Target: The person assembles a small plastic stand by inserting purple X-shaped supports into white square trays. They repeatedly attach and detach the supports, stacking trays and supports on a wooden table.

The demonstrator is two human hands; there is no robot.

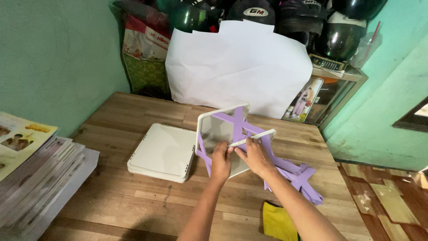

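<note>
**Two hands working a purple-and-white folding frame on a wooden table**

Along the far left edge, a stack of magazines (31,169) is lying beside the wooden table (133,209), pressed close to the green wall. Moving right, a pile of flat white square panels (162,152) is resting on the tabletop, its right edge just beside the piece being handled.

At the table's middle, the person is holding up a white square panel with purple crossed braces (223,134), which is standing tilted on its lower edge. The left hand (221,161) is gripping the panel's lower part, fingers curled closed around the rim, with the panel rising directly above the knuckles. Just to its right, the right hand (255,157) is pinching a thin white bar (252,137), which is running slantwise up to the right from between the two hands; thumb and fingertips are closing on the bar from below, and the bar is lying across the tips rather than in the palm.

Farther right, more purple cross pieces (301,176) are lying flat on the wood, partly under the right forearm. Near the front edge, a yellow cloth (278,221) is sitting beside that arm. Behind everything, a large white sheet (238,67) is leaning against a heap of helmets (254,11).
</note>
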